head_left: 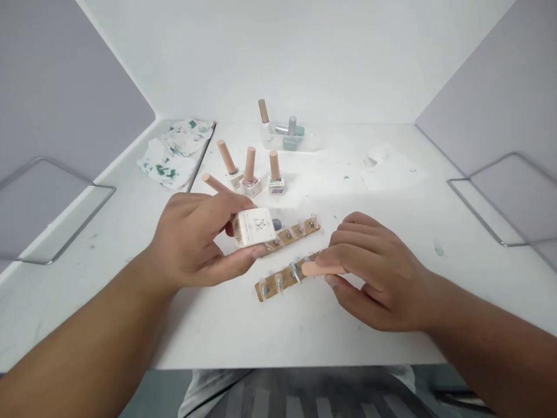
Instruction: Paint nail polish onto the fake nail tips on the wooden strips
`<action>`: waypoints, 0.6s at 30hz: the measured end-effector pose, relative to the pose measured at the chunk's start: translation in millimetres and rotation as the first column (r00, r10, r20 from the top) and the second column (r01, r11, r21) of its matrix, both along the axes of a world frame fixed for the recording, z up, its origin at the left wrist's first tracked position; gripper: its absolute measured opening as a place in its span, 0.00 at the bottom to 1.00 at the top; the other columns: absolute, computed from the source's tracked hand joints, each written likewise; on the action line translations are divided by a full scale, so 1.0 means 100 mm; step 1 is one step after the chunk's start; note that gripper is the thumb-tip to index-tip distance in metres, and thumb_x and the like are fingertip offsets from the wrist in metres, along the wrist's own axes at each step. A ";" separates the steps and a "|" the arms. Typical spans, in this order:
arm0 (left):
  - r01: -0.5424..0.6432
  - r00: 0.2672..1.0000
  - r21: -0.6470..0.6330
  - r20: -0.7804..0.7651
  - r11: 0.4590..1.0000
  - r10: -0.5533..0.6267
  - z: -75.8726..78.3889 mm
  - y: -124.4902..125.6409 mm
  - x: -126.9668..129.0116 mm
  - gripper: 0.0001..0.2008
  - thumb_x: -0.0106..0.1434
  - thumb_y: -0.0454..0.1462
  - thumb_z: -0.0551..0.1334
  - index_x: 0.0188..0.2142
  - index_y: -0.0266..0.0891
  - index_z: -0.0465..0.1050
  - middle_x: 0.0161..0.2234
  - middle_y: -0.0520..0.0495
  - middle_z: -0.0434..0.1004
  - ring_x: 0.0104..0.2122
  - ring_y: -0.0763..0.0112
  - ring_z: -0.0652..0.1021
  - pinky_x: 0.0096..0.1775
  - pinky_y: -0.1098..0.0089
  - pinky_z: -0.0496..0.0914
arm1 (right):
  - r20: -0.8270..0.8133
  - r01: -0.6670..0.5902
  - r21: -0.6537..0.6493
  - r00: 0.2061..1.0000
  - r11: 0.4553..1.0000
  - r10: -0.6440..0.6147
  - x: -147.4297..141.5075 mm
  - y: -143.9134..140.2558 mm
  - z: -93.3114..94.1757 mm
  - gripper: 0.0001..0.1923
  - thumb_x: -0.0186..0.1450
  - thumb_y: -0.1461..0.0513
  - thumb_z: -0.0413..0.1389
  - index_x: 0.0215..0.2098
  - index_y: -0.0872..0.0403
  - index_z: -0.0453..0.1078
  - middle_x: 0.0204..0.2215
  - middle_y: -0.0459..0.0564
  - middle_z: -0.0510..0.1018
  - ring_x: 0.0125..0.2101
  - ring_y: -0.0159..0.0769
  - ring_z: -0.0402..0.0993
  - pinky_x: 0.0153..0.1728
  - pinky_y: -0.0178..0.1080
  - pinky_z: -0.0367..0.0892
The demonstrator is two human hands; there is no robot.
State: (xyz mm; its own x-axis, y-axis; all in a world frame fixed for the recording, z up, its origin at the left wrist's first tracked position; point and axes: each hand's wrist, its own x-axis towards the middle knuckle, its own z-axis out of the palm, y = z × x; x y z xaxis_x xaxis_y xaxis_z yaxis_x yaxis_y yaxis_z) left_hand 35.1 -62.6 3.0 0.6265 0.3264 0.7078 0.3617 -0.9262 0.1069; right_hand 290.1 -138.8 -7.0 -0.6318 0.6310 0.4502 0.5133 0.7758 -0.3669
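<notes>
My left hand (200, 238) is closed around a white nail polish bottle (256, 227), tipped so its uncapped, grey-blue neck points right. Between the fingers of my right hand (374, 270) is a peach nail polish cap (319, 269); its brush is not visible. The cap is over the nearer brown strip (273, 287), which carries several nail tips. One silver-grey tip (295, 271) stands out among clear ones. A second brown strip (308, 230) with clear tips lies behind, partly covered by the bottle and left fingers.
Peach-capped bottles (251, 174) stand beyond my left hand; another peach cap (213, 182) shows behind it. A clear tray (300, 142) holds several bottles at the back. Stained tissues (163, 168) lie at left, a white tissue (385, 168) at right. Wire frames (507, 244) flank the table.
</notes>
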 end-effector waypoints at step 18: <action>0.008 1.000 0.036 -0.006 0.999 -0.008 -0.01 0.01 0.00 0.12 0.62 0.46 0.58 0.35 0.38 0.65 0.18 0.60 0.55 0.14 0.81 0.58 0.16 0.76 0.54 | -0.050 0.003 0.037 0.999 0.999 -0.001 0.00 -0.01 0.04 0.08 0.56 0.72 0.52 0.34 0.57 0.66 0.22 0.43 0.68 0.23 0.29 0.60 0.29 0.39 0.56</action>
State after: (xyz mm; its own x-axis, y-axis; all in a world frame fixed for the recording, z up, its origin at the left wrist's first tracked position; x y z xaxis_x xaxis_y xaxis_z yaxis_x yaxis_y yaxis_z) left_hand 35.1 -62.0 2.4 0.6334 0.2958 0.7151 0.3548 -0.9322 0.0713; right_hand 289.6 -139.9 -3.4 -0.6066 0.6147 0.5042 0.4966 0.7882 -0.3634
